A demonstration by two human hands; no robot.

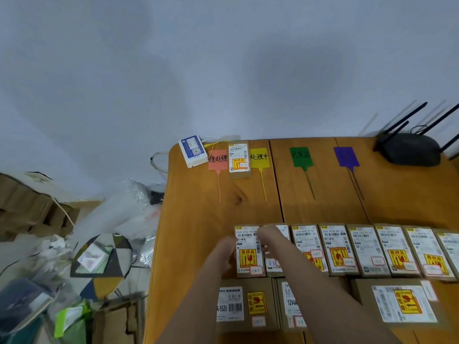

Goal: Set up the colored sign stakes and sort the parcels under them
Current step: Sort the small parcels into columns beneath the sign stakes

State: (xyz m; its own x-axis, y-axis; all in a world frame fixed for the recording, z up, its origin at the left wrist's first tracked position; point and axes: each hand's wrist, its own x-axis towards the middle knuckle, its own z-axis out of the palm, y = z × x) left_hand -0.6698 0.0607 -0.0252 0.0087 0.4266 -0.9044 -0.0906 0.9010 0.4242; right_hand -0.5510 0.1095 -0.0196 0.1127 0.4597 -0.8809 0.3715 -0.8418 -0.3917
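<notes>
Wood is making up our orange-brown surface (198, 214), with four colored sign stakes (259, 157) lying flat up top. We are pinching one small brown labeled parcel (248, 252) between our left hand (227, 249) and right hand (269, 238), probably lifting it toward its color.
</notes>
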